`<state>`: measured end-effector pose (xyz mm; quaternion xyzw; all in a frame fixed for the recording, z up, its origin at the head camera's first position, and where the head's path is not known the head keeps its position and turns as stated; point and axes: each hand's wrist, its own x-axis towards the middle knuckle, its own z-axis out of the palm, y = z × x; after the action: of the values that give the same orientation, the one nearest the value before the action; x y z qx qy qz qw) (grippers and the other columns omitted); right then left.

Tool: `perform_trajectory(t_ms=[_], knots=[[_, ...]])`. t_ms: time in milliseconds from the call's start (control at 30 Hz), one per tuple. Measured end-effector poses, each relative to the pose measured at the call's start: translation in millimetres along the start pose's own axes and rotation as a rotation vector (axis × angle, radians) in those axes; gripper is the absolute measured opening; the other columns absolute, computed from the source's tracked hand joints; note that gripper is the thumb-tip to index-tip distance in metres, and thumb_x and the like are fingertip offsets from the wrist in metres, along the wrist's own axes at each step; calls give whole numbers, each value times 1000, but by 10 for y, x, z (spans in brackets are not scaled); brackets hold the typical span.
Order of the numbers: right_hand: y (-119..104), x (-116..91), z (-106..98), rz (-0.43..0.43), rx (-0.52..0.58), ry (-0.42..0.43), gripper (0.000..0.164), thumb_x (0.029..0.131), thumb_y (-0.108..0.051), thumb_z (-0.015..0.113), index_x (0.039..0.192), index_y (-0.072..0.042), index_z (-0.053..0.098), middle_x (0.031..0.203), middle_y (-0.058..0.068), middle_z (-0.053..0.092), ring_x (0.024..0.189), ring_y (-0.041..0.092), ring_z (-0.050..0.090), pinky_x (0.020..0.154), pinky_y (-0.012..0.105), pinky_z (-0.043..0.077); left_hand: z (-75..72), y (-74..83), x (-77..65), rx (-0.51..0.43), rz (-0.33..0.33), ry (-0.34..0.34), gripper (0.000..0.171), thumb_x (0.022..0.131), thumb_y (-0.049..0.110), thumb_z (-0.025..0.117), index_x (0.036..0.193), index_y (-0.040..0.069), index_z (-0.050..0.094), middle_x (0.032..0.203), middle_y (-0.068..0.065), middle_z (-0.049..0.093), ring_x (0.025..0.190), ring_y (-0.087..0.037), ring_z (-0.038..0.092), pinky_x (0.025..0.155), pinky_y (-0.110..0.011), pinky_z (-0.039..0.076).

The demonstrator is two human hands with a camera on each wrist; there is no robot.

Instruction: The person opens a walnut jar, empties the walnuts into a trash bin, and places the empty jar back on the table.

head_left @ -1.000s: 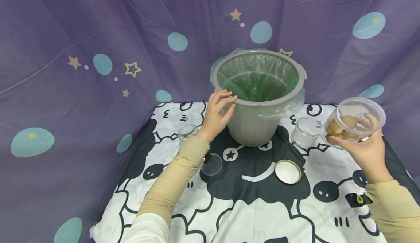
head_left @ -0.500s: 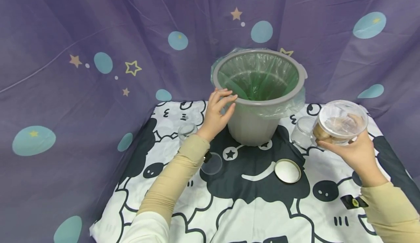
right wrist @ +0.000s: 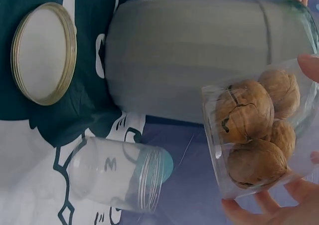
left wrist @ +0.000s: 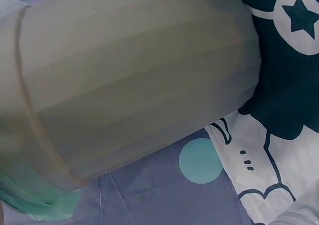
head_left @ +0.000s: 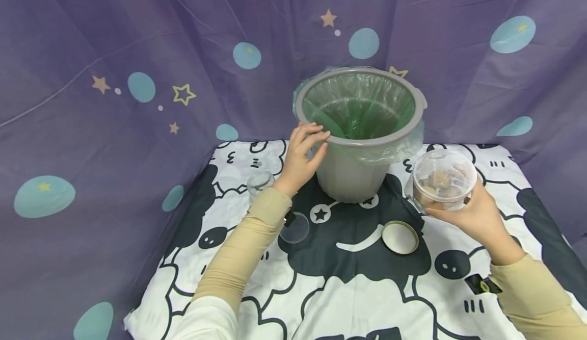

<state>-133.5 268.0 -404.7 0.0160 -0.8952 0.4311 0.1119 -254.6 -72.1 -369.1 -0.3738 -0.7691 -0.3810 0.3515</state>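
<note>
My right hand [head_left: 470, 212] grips a clear plastic jar [head_left: 445, 179] with several walnuts [right wrist: 245, 110] inside. In the right wrist view the jar lies tilted, its bottom toward the bin. My left hand [head_left: 302, 159] rests its fingertips on the near-left rim of a grey trash bin [head_left: 350, 179], lined with a green bag [head_left: 367, 118]. Below the held jar stands a clear glass jar [right wrist: 117, 172] with a threaded mouth, mostly hidden behind it in the head view. A gold-rimmed lid [head_left: 400, 237] lies white side up nearby.
Another clear jar [head_left: 260, 181] stands left of the bin, partly behind the left forearm. A clear round lid [head_left: 294, 228] lies beside that forearm. A cartoon-print cloth [head_left: 357, 309] covers the table, and a purple curtain [head_left: 183, 49] hangs behind.
My right hand has carried the plastic jar of walnuts to the left, over the glass jar. The held jar's mouth now faces more upward. The left hand stays at the bin's rim.
</note>
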Motion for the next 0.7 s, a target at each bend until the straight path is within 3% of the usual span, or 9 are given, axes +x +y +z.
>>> perform_trajectory(t_ms=[67, 167, 433, 600, 700], knots=[[-14, -14, 32, -27, -7, -1, 103, 61, -19, 90, 144, -6, 30, 126, 25, 50, 111, 41, 46, 84, 51, 39, -2, 5, 3, 2, 0, -1, 20, 88, 2, 63, 108, 0, 67, 114, -19, 57, 117, -38, 48, 116, -46, 21], [-23, -30, 93, -73, -19, 8, 104, 58, -18, 91, 144, -10, 32, 125, 20, 53, 110, 31, 48, 83, 32, 41, -7, 12, 7, 9, 1, -3, 21, 88, 2, 62, 108, 1, 67, 114, -19, 57, 117, -37, 48, 115, -48, 22], [-75, -81, 289, -178, 24, -8, 103, 53, -13, 93, 141, -11, 40, 125, 17, 54, 107, 25, 50, 81, 14, 35, -46, 25, 8, 33, -17, -34, 22, 89, 1, 62, 110, 1, 67, 116, -18, 57, 119, -37, 47, 115, -48, 23], [-48, -76, 410, -257, 46, -21, 97, 50, -10, 93, 136, -9, 47, 118, 12, 60, 104, -3, 46, 83, 20, 40, -87, 41, -3, 53, -24, -98, 28, 89, 3, 61, 116, 2, 64, 122, -18, 55, 125, -36, 44, 116, -45, 22], [-6, -77, 475, -302, 28, -15, 97, 49, -9, 94, 135, -7, 48, 115, 11, 61, 102, -8, 45, 81, 21, 42, -107, 45, -10, 66, -6, -136, 31, 89, 4, 61, 120, 2, 62, 125, -18, 53, 127, -37, 43, 116, -43, 22]])
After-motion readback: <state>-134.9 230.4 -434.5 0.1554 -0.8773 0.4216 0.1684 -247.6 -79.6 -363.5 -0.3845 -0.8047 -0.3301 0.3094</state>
